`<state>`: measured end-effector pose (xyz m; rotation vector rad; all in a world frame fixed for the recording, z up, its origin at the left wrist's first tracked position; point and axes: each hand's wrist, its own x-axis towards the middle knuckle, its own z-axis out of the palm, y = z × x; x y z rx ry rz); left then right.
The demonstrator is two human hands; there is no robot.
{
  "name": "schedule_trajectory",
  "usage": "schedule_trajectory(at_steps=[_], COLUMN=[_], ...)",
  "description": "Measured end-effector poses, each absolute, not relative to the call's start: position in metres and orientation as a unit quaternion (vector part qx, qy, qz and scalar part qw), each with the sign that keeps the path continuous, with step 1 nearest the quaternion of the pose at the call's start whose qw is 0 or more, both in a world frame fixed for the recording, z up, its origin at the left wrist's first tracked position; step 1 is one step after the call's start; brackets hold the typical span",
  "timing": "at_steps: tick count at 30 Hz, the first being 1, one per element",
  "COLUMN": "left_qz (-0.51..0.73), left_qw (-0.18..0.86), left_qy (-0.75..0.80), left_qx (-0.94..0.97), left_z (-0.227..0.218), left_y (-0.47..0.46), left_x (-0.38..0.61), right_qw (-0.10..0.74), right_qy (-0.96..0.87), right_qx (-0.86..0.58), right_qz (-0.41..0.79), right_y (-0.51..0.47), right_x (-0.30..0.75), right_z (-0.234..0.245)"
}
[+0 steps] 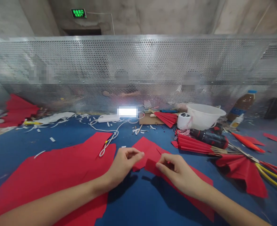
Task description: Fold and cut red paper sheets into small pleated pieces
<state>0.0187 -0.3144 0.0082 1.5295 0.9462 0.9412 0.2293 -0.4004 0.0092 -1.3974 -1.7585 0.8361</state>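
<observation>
The right hand (176, 168) pinches a red strip (150, 166) between thumb and fingers; the strip juts from the fingertips toward the left hand (121, 164). The left hand curls just beside it, thumb near forefinger; I cannot tell whether they meet. A red sheet (143, 147) lies on the surface (129, 210), beyond and partly beneath the right hand.

Between the left hand (122, 164) and right hand (174, 171), a gap opens over the counter (129, 208); a perforated screen (138, 62) bars the far side, scissors (250, 156) and white bowl (203, 118) the right.
</observation>
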Motion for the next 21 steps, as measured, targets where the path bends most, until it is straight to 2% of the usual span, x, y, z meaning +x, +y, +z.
schedule_trajectory(at_steps=[5,12,18,21], left_qz=[0.269,0.256,0.273,0.283], left_qw=[0.482,0.46,0.511,0.491], left_qy=[0.305,0.308,0.303,0.307], left_qx=[0.776,0.792,0.757,0.764], left_z=[0.013,0.01,0.011,0.013], left_y=[-0.328,-0.325,-0.324,-0.326], left_x=[0.016,0.015,0.016,0.015], right_qw=[0.37,0.354,0.346,0.346], right_qy=[-0.693,-0.742,-0.707,-0.712], right_qx=[-0.531,-0.514,-0.568,-0.563], right_qz=[0.318,0.246,0.239,0.238], right_y=[-0.403,-0.405,-0.403,-0.404], right_x=[0.224,0.222,0.22,0.219], right_z=[0.006,0.002,-0.001,-0.001])
